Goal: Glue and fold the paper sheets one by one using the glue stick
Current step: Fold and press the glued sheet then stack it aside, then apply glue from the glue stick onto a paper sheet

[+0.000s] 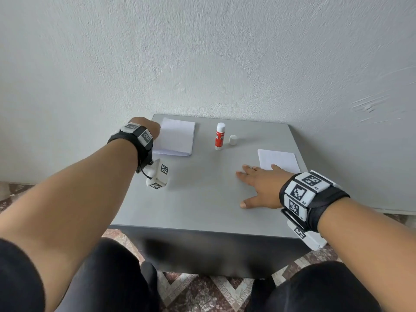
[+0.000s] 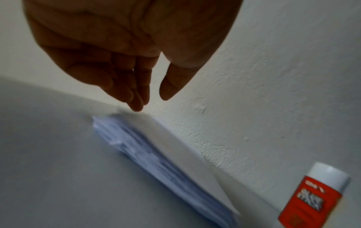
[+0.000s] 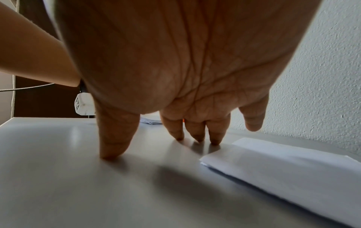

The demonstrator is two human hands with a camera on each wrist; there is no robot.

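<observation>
A grey table stands against a pale textured wall. The left hand, fingers loosely extended and holding nothing, hangs over the far-left paper stack, nearer it than the right. The right hand lies flat on the table beside the folded sheet, with the uncapped glue stick between the two piles.

Her left hand reaches far forward, fingers straight and hanging down, while the right hand lies spread, fingertips down.
</observation>
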